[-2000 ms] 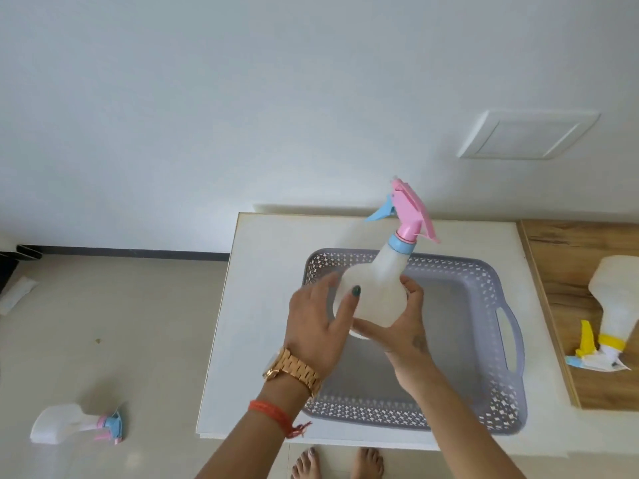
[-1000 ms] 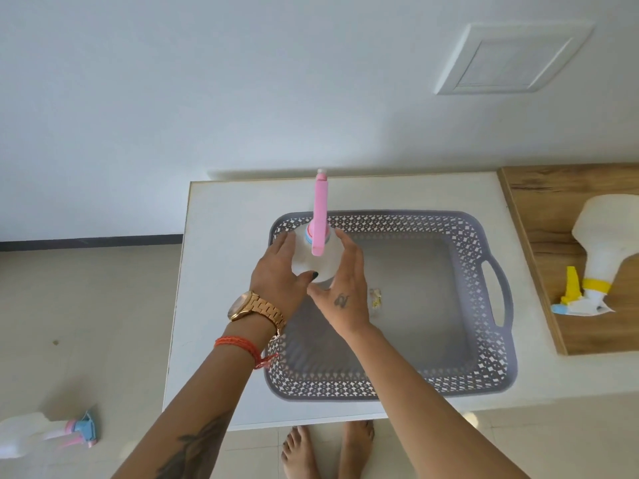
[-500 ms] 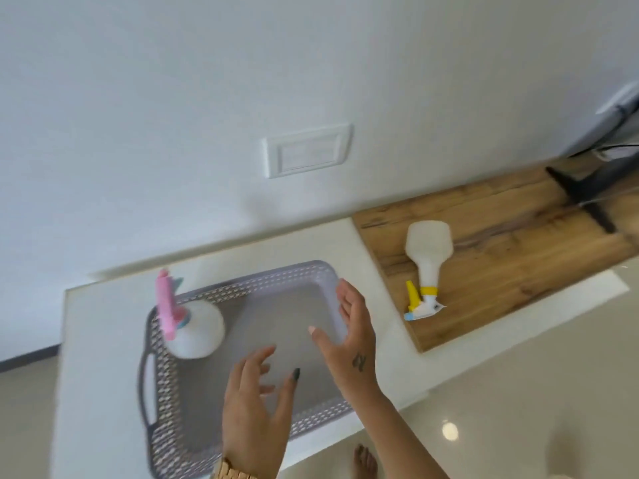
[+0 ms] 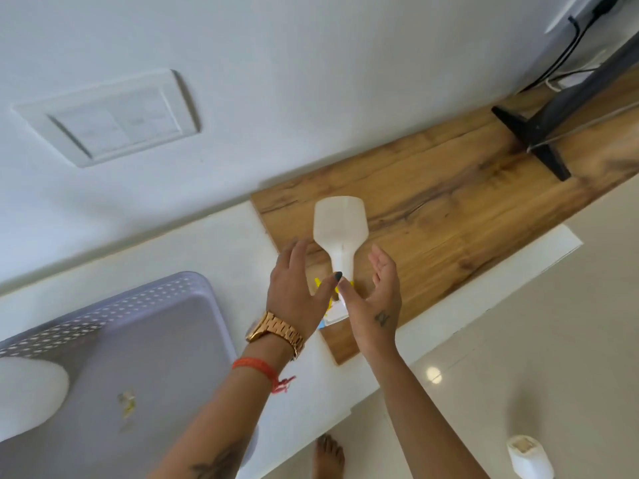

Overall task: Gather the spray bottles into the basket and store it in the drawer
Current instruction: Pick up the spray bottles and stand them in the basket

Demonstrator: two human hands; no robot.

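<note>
Reaching: both hands spread open over the spray bottle that lies on its side on the wood board. Left hand hovers palm down just left of the bottle's neck, fingers loose, gripping nothing. Right hand sits just right of the neck, palm turned inward, fingers open, gripping nothing. Thumb tips of both hands meet in front of the neck; can't tell if either touches the bottle. Bottle's wide white base points toward the wall, yellow trigger end points toward the person and is mostly hidden behind the hands.

Basket, grey and perforated, sits on the white surface well left of the bottle. A second white bottle rests inside the basket at the far left, only its rounded body in view. Small scrap lies on the basket floor, too blurred to identify.

Wall plate is above and left of the bottle. Black stand foot rests on the board, well right of the bottle. Gold watch and red thread band on the left wrist. White object on the floor, well below and right of the bottle.
</note>
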